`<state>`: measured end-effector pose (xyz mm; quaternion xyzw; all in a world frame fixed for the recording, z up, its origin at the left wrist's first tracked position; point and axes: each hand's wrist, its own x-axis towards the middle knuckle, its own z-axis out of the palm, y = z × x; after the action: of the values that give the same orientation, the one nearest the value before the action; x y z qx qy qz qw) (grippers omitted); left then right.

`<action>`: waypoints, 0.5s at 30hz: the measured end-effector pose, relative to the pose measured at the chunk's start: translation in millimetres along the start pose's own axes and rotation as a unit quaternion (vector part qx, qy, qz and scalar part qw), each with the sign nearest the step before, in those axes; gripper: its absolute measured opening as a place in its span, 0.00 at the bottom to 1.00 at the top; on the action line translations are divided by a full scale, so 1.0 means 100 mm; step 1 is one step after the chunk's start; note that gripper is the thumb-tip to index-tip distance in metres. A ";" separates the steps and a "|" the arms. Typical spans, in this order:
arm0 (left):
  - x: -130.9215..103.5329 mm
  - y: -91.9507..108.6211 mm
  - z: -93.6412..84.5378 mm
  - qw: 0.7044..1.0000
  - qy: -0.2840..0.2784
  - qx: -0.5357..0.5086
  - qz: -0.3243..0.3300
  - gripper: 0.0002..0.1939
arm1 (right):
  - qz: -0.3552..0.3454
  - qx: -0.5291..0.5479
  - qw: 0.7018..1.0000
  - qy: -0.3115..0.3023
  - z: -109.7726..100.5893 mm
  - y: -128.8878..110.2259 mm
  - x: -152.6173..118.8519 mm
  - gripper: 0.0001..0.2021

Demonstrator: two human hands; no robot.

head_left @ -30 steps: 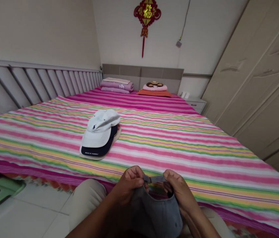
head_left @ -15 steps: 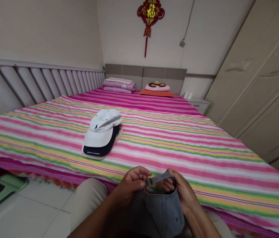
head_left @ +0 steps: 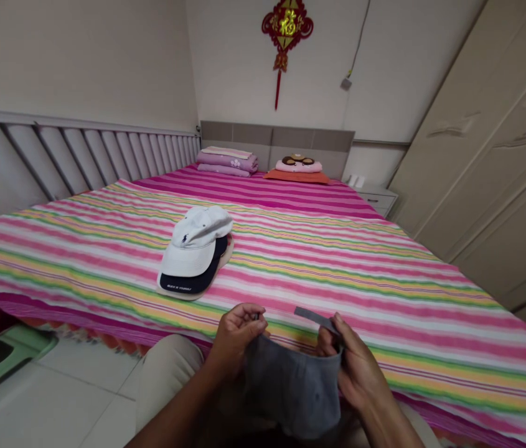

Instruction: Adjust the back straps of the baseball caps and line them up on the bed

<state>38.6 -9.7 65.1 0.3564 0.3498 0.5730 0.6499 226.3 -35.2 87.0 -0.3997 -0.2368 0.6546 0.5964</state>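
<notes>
A grey cap (head_left: 293, 386) hangs between both hands at the bottom of the view, its back opening facing up. My left hand (head_left: 239, 336) pinches the left edge of that opening, where the buckle end is mostly hidden by the fingers. Closed on the right edge is my right hand (head_left: 351, 364), with a loose grey strap (head_left: 314, 316) sticking out from its fingers to the left. A white cap (head_left: 197, 239) with a small dark logo lies on a navy cap (head_left: 183, 284), and a beige brim shows beneath them on the striped bedspread.
The striped bed (head_left: 384, 274) fills the middle. Folded purple bedding (head_left: 228, 163) and a pink bundle (head_left: 297, 165) lie near the headboard. A white railing (head_left: 104, 152) runs along the left. A green stool (head_left: 10, 358) stands at lower left, a wardrobe (head_left: 487, 162) at right.
The strap has come apart from the buckle side and its end is now free. My left hand has moved left and slightly up, widening the cap's opening.
</notes>
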 end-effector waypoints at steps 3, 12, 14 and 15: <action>0.08 0.00 -0.01 1.000 0.011 0.020 0.010 0.14 | 0.008 -0.142 0.983 -0.117 0.00 0.05 -0.04 0.18; 0.23 -0.13 -0.29 0.994 -0.070 0.082 -0.022 0.25 | 0.107 -0.102 0.971 -0.187 0.15 0.13 -0.13 0.12; 0.18 -0.29 -0.44 0.988 -0.091 0.108 -0.061 0.23 | 0.111 -0.027 0.980 -0.160 0.16 0.10 -0.11 0.13; 0.15 -0.37 -0.52 0.986 -0.096 0.121 -0.064 0.21 | 0.112 0.003 0.983 -0.145 0.16 0.08 -0.10 0.14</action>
<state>14.1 5.5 6.2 0.4628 0.3744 0.4469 0.6678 207.8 -43.5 92.0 -0.3226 -0.2725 0.7692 0.4795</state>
